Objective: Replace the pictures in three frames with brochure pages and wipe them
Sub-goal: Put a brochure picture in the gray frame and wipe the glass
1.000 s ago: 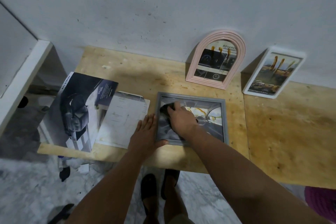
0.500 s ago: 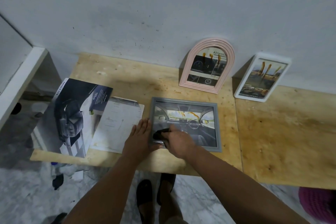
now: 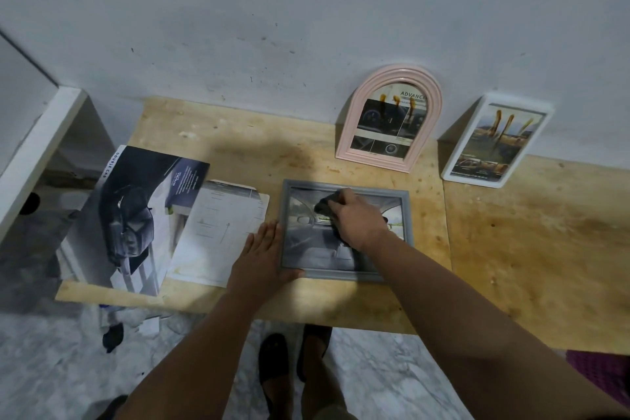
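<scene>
A grey rectangular frame (image 3: 407,215) lies flat on the wooden tabletop (image 3: 306,153) with a car-interior brochure page in it. My right hand (image 3: 358,218) grips a dark cloth (image 3: 325,205) and presses it on the upper middle of the frame's glass. My left hand (image 3: 262,256) lies flat with straight fingers against the frame's left edge, thumb at its near corner. A pink arched frame (image 3: 388,118) and a white rectangular frame (image 3: 496,141) lean on the wall, each with a brochure page inside.
A car brochure (image 3: 136,215) lies at the table's left end, overhanging the edge, with a loose white page (image 3: 221,232) beside it. A white shelf edge (image 3: 37,153) stands at far left. My feet in dark sandals are below the table's front edge.
My right hand with the cloth has swept from the frame's near left corner up to its upper middle. My left hand has stayed pressed at the frame's left edge.
</scene>
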